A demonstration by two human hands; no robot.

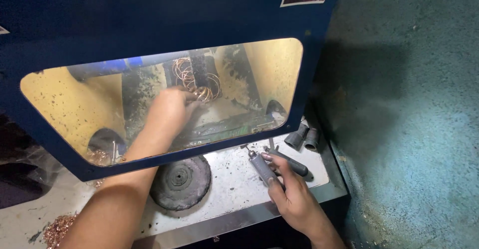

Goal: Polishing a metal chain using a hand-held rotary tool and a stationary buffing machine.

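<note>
1. Spotted a heap of copper-coloured shavings (60, 227) at the far left edge of the pale tabletop (229, 179), near the left forearm.
2. Followed the left hand (169, 110) up through the window of the blue hood (149, 19); found its grip pinched on a bundle of thin wire rings (197, 79), held up against a dark upright wheel (199, 67) inside the yellow-lit chamber.
3. Judged that the hold there needed to be firm yet light: rings kept together, fingertips clear of the wheel, wrist steadied on the window's lower edge.
4. Noted a worn, round black disc (180, 181) lying flat on the tabletop, just below the hood and between the two arms, touched by neither hand.
5. Found the right hand (294, 196) low on the tabletop, grip clenched around a grey-handled tool (260, 166), tip pointing up and left; saw a second, darker tool (294, 165) lying just beside it, under the fingers.
6. Judged that the tool was best kept pointed away from the left arm while resting there.
7. Saw two short grey tubes (304, 138) standing by the hood's right corner, apart from both hands, with the rough teal wall (414, 129) beyond.
</note>
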